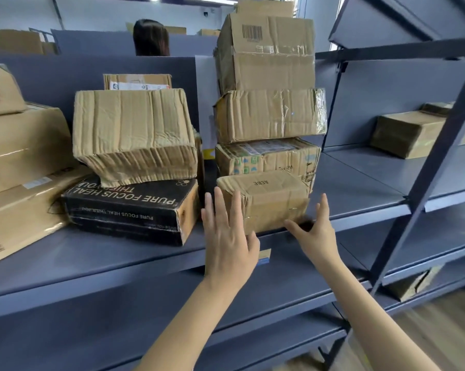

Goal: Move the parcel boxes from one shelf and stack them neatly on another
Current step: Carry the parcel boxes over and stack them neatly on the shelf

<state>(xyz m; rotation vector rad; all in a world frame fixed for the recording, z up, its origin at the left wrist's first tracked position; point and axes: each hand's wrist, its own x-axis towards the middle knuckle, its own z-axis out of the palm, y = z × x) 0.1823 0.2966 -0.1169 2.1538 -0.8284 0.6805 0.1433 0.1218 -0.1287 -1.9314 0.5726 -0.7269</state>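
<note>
A small brown parcel box stands at the front of the blue-grey shelf. Behind it rises a tall stack: a taped printed box, a crumpled box and a large barcode box on top. My left hand is flat with fingers spread at the small box's left front corner. My right hand is spread by its right lower corner, thumb under the front edge. Neither hand grips it.
Left of the stack a crushed brown box rests on a black box. More boxes are piled far left. The neighbouring shelf unit at right holds one box. A person's head shows behind the shelving.
</note>
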